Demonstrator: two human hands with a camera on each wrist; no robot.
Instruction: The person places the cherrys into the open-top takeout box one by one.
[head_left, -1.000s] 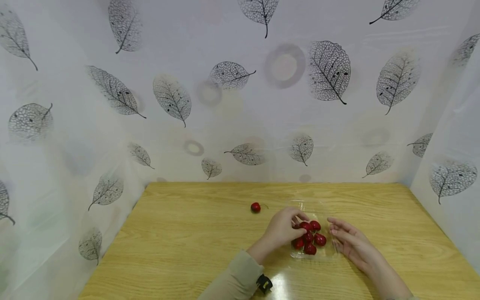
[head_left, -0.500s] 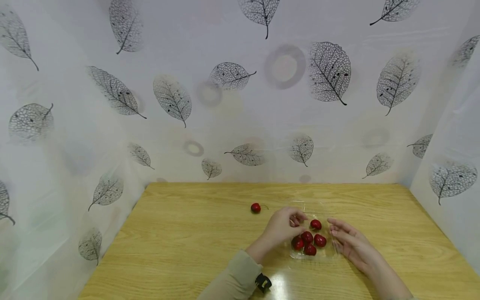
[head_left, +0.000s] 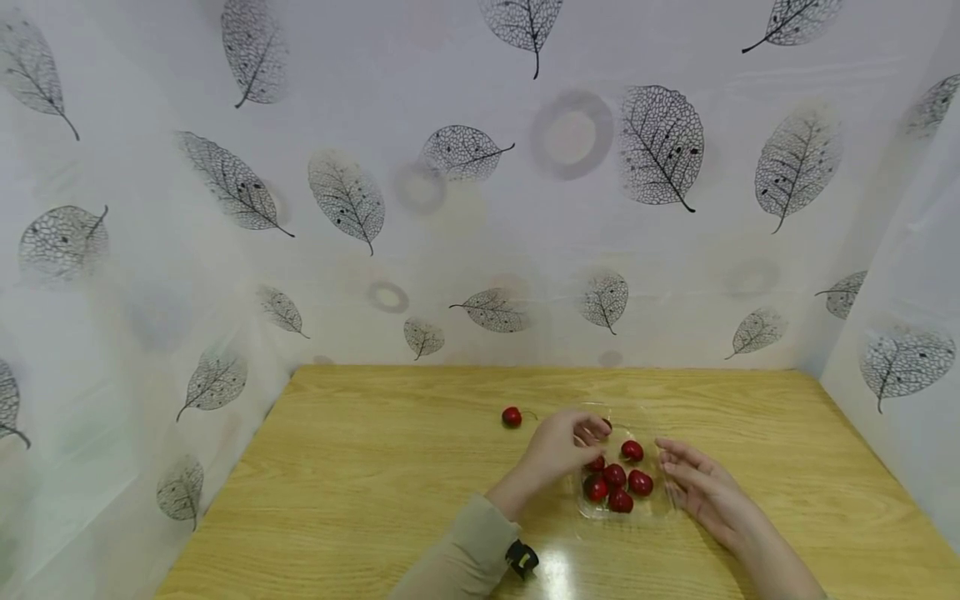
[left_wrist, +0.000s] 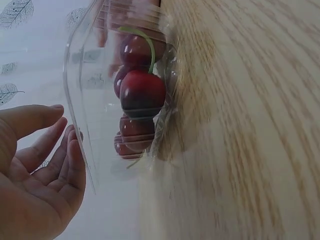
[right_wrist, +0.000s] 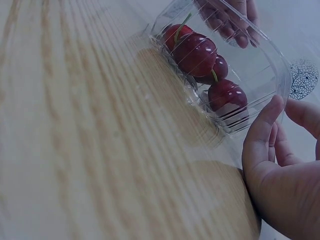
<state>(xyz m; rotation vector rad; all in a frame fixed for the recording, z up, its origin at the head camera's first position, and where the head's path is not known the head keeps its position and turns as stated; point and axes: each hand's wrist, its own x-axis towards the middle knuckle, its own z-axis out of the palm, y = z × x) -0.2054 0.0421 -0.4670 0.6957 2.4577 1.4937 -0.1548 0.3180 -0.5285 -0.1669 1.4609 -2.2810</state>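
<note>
On the wooden table [head_left: 360, 492]: everything sits toward the near right.
Clear plastic tray [head_left: 660, 508]: flat on the table between both hands, with red cherries [head_left: 619, 482] inside.
Right hand [head_left: 701, 492]: fingers relaxed and spread, resting at the tray's right wall, holding nothing.
Left hand [head_left: 558, 448]: fingers curled at the tray's far-left rim, seemingly pinching one cherry; the grip is partly hidden.
Lone cherry [head_left: 512, 416]: apart on the table, left of the tray.

Light yellowish wood-grain table [head_left: 390, 500] sits boxed in by a glossy white plastic sheet backdrop [head_left: 450, 250] printed with grey skeleton leaves and faint rings, wrapping the far edge and both sides. There's a bright glare spot near the table's front edge.
</note>
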